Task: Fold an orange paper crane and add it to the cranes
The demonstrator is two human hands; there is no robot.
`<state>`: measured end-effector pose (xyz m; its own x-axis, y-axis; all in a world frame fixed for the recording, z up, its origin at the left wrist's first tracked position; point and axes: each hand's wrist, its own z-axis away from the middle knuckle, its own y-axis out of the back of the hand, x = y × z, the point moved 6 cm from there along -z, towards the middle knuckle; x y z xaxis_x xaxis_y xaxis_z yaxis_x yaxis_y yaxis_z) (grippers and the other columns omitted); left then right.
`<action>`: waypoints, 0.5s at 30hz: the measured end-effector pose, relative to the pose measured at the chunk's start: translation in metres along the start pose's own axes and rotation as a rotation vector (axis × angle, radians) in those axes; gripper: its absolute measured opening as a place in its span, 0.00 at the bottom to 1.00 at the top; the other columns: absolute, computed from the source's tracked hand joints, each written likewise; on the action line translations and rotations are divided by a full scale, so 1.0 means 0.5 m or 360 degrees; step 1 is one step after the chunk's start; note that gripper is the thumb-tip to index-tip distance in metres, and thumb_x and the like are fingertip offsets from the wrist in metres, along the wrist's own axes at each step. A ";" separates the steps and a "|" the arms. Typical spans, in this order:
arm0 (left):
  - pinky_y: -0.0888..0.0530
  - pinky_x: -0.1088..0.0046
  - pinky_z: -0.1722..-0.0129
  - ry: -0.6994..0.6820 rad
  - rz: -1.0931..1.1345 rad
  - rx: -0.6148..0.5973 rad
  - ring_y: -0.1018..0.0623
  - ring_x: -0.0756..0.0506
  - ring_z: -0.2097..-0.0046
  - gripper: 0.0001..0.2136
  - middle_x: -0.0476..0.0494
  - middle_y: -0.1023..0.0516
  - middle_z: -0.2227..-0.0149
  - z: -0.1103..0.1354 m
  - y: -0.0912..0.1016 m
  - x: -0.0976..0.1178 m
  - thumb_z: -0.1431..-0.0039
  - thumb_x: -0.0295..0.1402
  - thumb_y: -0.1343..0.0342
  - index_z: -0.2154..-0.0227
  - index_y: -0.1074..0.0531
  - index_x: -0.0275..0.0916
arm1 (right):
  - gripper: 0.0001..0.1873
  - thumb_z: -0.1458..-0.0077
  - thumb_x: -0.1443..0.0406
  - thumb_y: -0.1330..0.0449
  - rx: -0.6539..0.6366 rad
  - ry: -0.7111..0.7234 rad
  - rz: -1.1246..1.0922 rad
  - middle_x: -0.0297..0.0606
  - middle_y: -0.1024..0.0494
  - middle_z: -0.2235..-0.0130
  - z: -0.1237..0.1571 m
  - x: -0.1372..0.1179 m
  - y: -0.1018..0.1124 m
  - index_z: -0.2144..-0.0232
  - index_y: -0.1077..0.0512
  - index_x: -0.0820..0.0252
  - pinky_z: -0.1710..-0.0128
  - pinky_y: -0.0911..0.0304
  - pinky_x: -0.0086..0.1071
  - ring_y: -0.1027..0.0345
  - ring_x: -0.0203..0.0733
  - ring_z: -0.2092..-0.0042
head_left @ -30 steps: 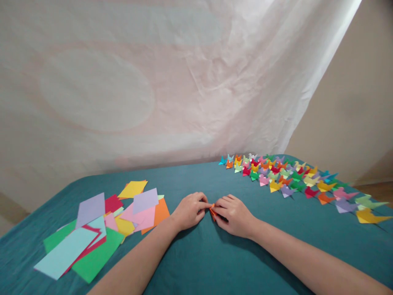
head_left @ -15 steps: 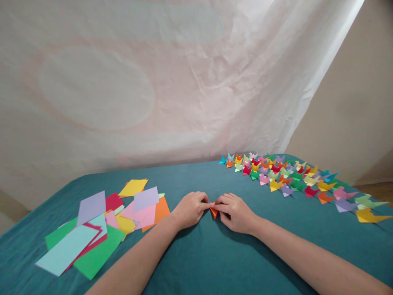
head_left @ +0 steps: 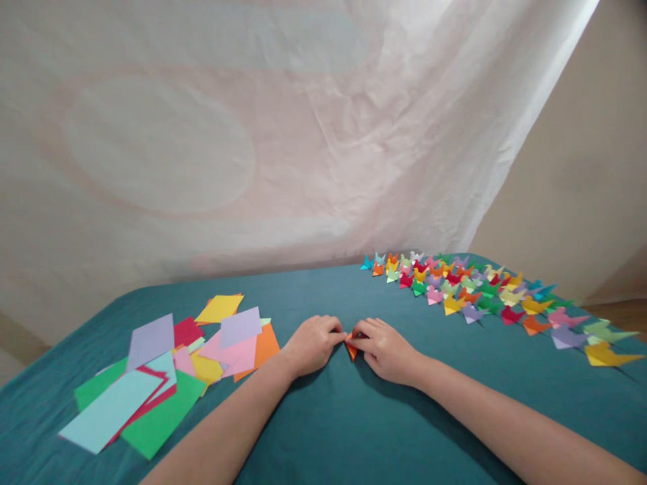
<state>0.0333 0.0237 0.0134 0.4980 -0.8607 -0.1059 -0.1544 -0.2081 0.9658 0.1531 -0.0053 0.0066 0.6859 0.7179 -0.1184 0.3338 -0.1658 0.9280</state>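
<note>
A small piece of folded orange paper (head_left: 351,350), pointed at its lower end, is held between my two hands just above or on the dark green cloth. My left hand (head_left: 314,345) pinches its upper left side with thumb and forefinger. On the other side, my right hand (head_left: 387,350) grips the upper right part, its fingers bent over the paper. The fingertips hide most of the top of the fold.
Loose coloured paper sheets (head_left: 162,417) overlap in a pile at the left. Rows of small folded paper birds (head_left: 472,312) in many colours stand at the right. Green cloth (head_left: 323,431) covers the table, and a pale hanging sheet (head_left: 283,148) closes off the back.
My right-hand fingers have shifted slightly on the orange paper, with the thumb now tucked closer in. The left hand, sheets and birds stay in place.
</note>
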 end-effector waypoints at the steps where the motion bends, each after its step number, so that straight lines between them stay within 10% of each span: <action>1: 0.34 0.70 0.61 0.0002 0.0016 -0.0001 0.29 0.46 0.60 0.11 0.45 0.27 0.60 0.000 0.000 -0.001 0.39 0.27 0.52 0.58 0.28 0.42 | 0.21 0.50 0.76 0.49 -0.0008 -0.0005 0.0005 0.41 0.31 0.60 -0.001 -0.001 0.001 0.56 0.29 0.58 0.59 0.46 0.35 0.41 0.42 0.59; 15: 0.32 0.72 0.60 0.0038 0.0136 0.0037 0.28 0.48 0.61 0.11 0.45 0.27 0.61 0.000 0.000 -0.005 0.41 0.25 0.53 0.61 0.26 0.41 | 0.17 0.44 0.72 0.49 -0.0311 0.0114 0.0311 0.44 0.32 0.60 -0.003 -0.031 0.025 0.52 0.33 0.62 0.60 0.45 0.36 0.42 0.45 0.59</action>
<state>0.0323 0.0258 0.0137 0.5022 -0.8646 -0.0176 -0.2167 -0.1455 0.9653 0.1457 -0.0173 0.0207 0.6754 0.7322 0.0879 0.0641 -0.1771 0.9821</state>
